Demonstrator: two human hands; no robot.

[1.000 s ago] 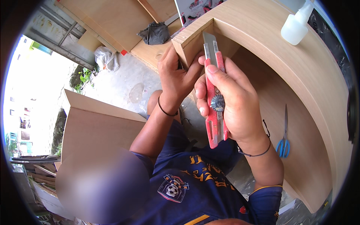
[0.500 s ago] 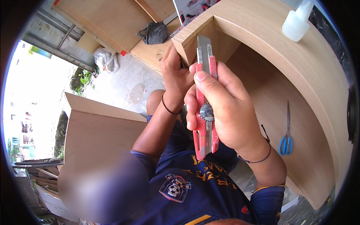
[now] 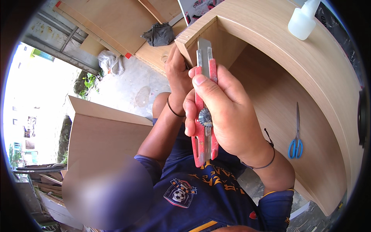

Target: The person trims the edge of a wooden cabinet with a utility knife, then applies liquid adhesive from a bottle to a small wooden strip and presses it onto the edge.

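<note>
Since a second ago, the right hand (image 3: 228, 112) and the red utility knife (image 3: 203, 104) in it have shifted left and drawn back toward the person's chest. We look down on a curved, light wood-grain counter (image 3: 266, 19) sweeping across the right side. A translucent white squeeze bottle (image 3: 302, 24) stands on the counter's top; blue-handled scissors (image 3: 295, 148) lie on the brown wood-grain surface inside the counter's curve. Left of the counter we see a grey concrete floor (image 3: 125, 91), a crumpled clear plastic bag (image 3: 110, 62) and a large wooden panel (image 3: 104, 133). A dark bag (image 3: 158, 34) sits just beyond the counter's square end.

Of the two hands, the right is clenched around the knife, thumb along its body. The blade points away from the person and appears in front of the counter's end; we cannot tell whether it touches. The left hand (image 3: 177, 73) rests against the outer side of that end, arm stretched forward. Its thumb is hidden behind the right hand, so we cannot tell whether it grips.
</note>
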